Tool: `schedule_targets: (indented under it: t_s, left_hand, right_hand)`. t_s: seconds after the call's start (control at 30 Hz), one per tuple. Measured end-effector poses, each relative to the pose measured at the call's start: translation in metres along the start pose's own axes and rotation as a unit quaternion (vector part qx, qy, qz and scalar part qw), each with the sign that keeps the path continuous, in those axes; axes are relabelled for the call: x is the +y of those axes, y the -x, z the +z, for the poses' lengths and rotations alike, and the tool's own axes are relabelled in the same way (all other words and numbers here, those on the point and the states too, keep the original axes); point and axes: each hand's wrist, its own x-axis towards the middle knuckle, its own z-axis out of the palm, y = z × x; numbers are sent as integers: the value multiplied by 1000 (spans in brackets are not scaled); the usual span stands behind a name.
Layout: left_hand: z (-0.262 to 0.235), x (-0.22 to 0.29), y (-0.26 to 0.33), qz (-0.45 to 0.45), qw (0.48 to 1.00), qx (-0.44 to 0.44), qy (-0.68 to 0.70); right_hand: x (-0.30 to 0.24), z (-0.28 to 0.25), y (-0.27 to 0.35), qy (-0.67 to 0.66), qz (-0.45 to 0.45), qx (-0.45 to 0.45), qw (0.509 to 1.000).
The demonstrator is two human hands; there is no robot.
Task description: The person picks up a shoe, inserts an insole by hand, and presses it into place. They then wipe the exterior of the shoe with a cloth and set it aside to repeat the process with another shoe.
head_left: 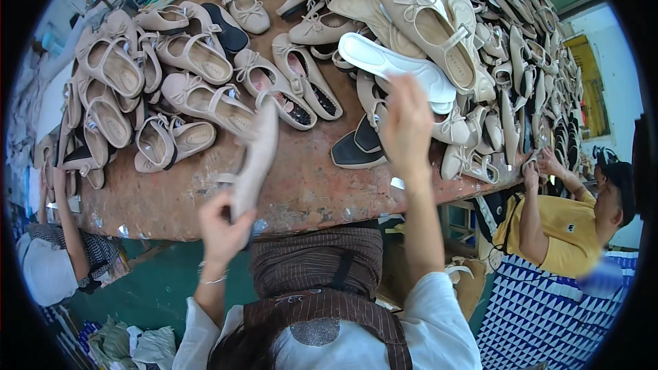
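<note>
My left hand (225, 229) is closed around the heel end of a beige ballet flat (258, 161), held tilted with its toe pointing away from me and slightly blurred. Over the right side of the table is my right hand (409, 130), smeared by motion. Its fingertips overlap the edge of a stack of white insoles (425, 76); whether they grip one I cannot tell. Just left of that hand, black shoe soles (358, 154) face up. Two beige shoes with dark, patterned insides (281, 99) lie beyond the held flat.
Beige flats with straps and bows (192, 54) crowd the worn brown table (312, 192) at the left. A large heap of similar shoes (510, 48) covers the right. A person in a yellow shirt (558, 233) handles a shoe there; another person's arm (65, 202) reaches in at far left.
</note>
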Motion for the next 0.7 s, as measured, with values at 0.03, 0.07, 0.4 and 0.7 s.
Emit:
schedule_targets:
  t_s: [0.03,0.07,0.4,0.7]
  left_hand:
    - [-31,14,5,24,999,32,-36]
    - [-57,27,4,110,986,96,-83]
    - [-93,76,-154,215,836,292,-412]
    - [89,10,-201,22,873,-79,-481]
  right_hand:
    - [15,-3,-11,80,-9,2,997]
    - [28,-3,-21,65,-7,-50,997]
    - [58,-23,-36,57,-43,-52,996]
    - [50,-100,-13,-254,118,472,836]
